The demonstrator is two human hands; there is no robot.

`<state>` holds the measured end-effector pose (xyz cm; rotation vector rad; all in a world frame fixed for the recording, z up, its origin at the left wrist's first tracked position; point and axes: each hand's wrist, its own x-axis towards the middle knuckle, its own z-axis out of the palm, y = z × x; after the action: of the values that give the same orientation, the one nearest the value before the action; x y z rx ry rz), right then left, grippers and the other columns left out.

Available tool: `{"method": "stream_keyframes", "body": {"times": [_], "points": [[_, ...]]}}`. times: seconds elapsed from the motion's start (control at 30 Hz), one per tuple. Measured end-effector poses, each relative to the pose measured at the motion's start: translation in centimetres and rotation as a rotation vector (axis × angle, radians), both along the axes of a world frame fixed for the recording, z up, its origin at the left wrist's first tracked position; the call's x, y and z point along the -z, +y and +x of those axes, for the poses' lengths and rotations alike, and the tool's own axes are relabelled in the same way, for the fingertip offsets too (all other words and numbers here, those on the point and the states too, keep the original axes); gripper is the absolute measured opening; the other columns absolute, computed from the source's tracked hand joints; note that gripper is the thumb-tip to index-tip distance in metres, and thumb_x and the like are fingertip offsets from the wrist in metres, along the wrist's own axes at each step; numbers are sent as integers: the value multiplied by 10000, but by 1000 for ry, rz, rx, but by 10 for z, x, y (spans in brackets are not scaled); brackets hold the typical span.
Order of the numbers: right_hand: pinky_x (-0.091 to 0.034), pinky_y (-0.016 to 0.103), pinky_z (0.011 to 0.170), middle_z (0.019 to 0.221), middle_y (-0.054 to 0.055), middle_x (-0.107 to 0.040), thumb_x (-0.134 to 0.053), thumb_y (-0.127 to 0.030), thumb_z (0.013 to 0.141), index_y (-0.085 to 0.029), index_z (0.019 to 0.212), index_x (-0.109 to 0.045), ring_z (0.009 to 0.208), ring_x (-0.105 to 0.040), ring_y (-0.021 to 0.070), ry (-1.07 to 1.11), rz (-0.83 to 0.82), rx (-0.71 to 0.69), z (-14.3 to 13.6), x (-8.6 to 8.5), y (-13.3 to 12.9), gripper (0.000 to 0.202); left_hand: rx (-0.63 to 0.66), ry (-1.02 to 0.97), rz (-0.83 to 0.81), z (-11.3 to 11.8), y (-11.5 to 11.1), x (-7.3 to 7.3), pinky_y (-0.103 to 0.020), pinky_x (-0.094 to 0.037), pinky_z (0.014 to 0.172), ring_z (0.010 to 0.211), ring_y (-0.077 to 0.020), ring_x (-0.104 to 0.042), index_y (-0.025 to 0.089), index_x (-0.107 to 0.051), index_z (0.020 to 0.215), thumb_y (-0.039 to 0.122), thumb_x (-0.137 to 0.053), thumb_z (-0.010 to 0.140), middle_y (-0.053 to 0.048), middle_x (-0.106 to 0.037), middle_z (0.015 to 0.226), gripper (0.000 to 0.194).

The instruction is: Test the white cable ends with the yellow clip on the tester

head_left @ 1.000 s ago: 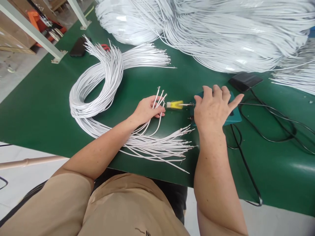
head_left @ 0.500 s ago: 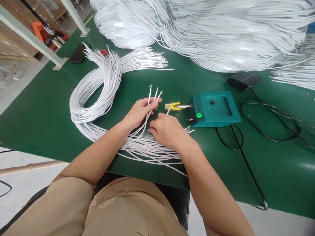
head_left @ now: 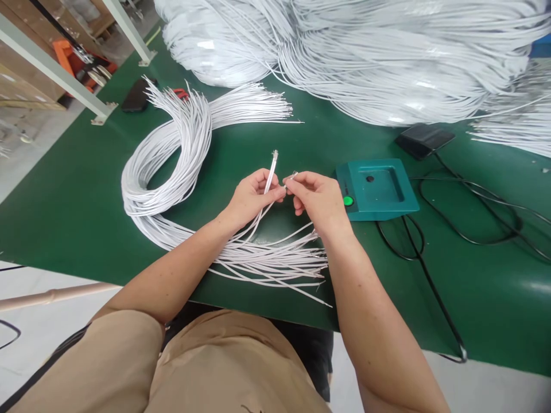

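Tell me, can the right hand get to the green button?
Probably yes: the green button is uncovered, close beside the right hand, though it seems to be pinching a white wire.

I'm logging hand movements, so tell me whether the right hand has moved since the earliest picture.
Yes: the right hand has moved left, off the top of the teal device, to beside the left hand.

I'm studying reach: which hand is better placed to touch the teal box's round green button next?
The right hand, probably: it's nearer the green button, though pinching a thin white wire; the left hand, holding more wires, sits farther away.
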<state>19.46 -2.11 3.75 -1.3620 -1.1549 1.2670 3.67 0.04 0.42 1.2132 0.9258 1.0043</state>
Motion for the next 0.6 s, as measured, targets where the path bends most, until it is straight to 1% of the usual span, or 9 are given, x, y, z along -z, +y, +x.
{"method": "stream_keyframes", "body": {"times": [0.1,0.23,0.27,0.33,0.4,0.43,0.5,0.6], "points": [[-418,175,415,650,-25,-597,-672,-245,798,-131,801,-700,462,-465,46,80,57,80,0,2,2,117,7,-11,2,1,-1,-2,-218,-491,723,668,-77,-626,150,-508,808,319,-812,728,18,-651,731,357],[-445,174,427,642,-28,-584,-600,-230,858,-138,800,-678,454,-483,46,96,127,201,4,4,6,133,0,-5,7,0,1,0,-224,-491,712,657,-86,-630,152,-507,800,311,-817,712,20,-648,708,359],[-452,177,423,645,-25,-585,-592,-248,869,-138,798,-670,451,-486,47,96,112,201,4,4,7,152,-10,1,15,0,1,1,-224,-491,713,660,-87,-633,152,-510,801,312,-815,714,21,-647,709,355],[-459,184,402,662,-17,-598,-619,-330,868,-139,801,-664,443,-488,51,79,44,150,3,3,6,207,-34,10,37,0,2,3,-222,-487,712,670,-88,-635,153,-516,805,314,-818,711,26,-642,715,354],[-464,189,384,668,-15,-607,-700,-410,804,-142,812,-667,445,-486,56,40,-18,94,1,2,4,270,-54,22,65,-1,2,4,-213,-478,701,679,-84,-629,153,-524,813,316,-826,701,27,-639,729,361],[-470,193,384,667,-17,-609,-737,-417,764,-144,818,-669,450,-487,59,33,-27,82,0,2,4,287,-58,33,76,-1,2,4,-208,-471,692,682,-81,-622,152,-527,817,315,-827,699,26,-640,739,362],[-481,194,400,652,-25,-607,-760,-366,730,-144,801,-668,452,-483,58,57,1,86,-1,2,3,251,-55,67,92,-1,1,3,-201,-458,675,678,-74,-604,151,-530,821,318,-823,704,24,-637,751,357],[-486,186,444,653,-23,-617,-698,-270,764,-133,774,-688,453,-482,46,129,44,86,-1,4,3,137,-37,106,81,1,-1,1,-212,-452,677,671,-77,-586,151,-517,806,331,-809,715,23,-626,740,354]]}}
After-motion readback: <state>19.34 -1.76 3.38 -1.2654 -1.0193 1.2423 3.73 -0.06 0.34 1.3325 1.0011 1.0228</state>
